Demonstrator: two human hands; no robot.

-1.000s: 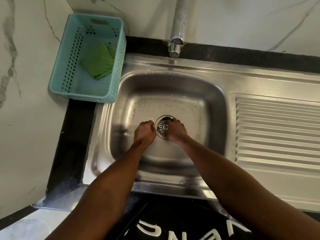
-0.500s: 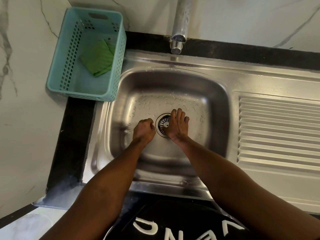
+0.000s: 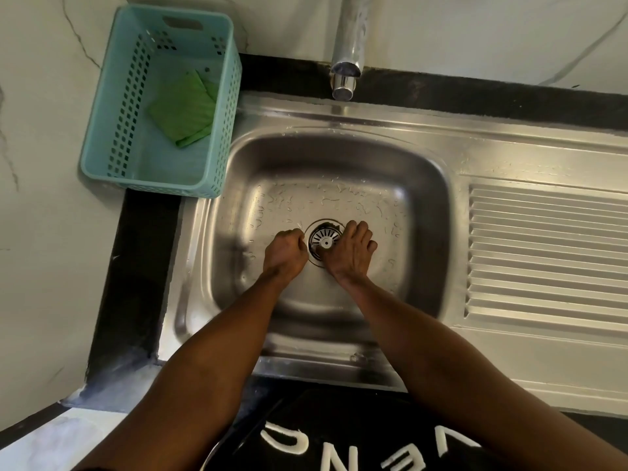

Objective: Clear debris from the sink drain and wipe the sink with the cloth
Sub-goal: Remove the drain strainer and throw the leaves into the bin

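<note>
The steel sink (image 3: 421, 212) has a round drain strainer (image 3: 324, 240) in the middle of its wet floor. A dark bit of debris (image 3: 334, 226) lies at the strainer's far right rim. My right hand (image 3: 351, 251) rests on the drain's right side, fingers curled onto that rim at the debris and thumb by the strainer's knob. Just left of the drain, my left hand (image 3: 283, 254) is a closed fist on the sink floor; whatever is inside it is hidden. The folded green cloth (image 3: 183, 110) lies in the teal basket (image 3: 149, 189).
The basket stands on the black counter at the sink's back-left corner, against the marble wall. A chrome tap (image 3: 346, 68) hangs over the basin's back edge. A ribbed drainboard (image 3: 543, 253) stretches to the right. Water droplets dot the basin floor.
My right hand's fingers were stretched flat over the drain half a second ago and are now curled at its right rim. The left fist has stayed put.
</note>
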